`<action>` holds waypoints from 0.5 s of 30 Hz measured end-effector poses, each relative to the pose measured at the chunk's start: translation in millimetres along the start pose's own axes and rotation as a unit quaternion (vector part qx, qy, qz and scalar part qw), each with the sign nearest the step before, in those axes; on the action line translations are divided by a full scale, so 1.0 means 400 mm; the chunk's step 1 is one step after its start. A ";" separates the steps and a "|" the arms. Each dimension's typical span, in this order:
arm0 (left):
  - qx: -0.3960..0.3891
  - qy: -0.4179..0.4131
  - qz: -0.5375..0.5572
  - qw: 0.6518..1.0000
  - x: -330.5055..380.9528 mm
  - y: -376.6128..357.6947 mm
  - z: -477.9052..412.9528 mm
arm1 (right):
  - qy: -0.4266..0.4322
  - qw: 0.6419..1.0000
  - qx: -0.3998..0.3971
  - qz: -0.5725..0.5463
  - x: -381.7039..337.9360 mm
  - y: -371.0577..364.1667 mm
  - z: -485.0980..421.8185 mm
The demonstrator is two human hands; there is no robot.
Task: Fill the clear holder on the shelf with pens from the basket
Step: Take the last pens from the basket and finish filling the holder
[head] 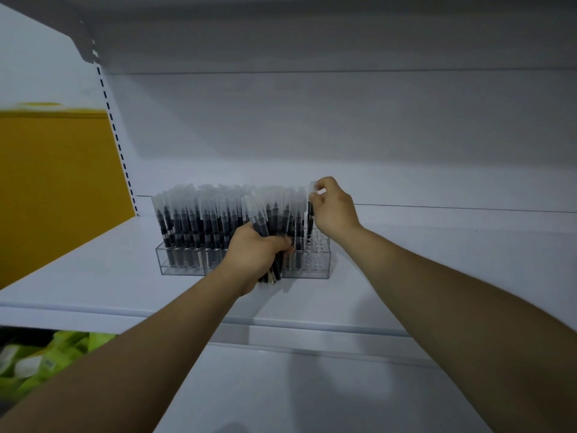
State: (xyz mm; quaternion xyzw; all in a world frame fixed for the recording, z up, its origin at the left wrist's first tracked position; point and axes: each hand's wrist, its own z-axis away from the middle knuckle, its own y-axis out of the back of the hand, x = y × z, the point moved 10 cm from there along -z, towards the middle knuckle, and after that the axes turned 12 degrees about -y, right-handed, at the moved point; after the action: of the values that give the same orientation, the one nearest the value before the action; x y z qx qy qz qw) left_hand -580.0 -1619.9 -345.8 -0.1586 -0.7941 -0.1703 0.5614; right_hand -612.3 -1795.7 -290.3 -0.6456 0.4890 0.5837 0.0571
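Dim, cool, even light, seemingly from overhead behind the camera. Soft shadows lie on the shelf [93,270] under the left hand [256,254] and both forearms. The back panel [343,120] above the right hand [334,207] darkens upward. Pens [259,210] held in both hands look slightly smeared. Far left of the left hand, the yellow surface [56,182] and green items [71,342] blur, and straight edges bow.

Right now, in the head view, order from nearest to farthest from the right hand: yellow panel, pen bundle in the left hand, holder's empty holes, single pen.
1. single pen: pinched by the right hand.
2. empty holes: just below, at the clear holder's right end.
3. pen bundle: to the left, gripped by the left hand.
4. yellow panel: far left.
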 end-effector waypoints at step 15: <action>-0.008 -0.022 -0.010 1.000 0.038 -0.026 0.011 | 0.072 0.992 -0.080 -0.071 -0.111 0.037 0.140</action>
State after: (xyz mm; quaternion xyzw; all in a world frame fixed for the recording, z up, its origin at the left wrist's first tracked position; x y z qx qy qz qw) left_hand -593.2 -1626.1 -333.7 -0.1590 -0.8067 -0.1784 0.5406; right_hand -654.8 -1742.2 -264.6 -0.7220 0.3962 0.5671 0.0112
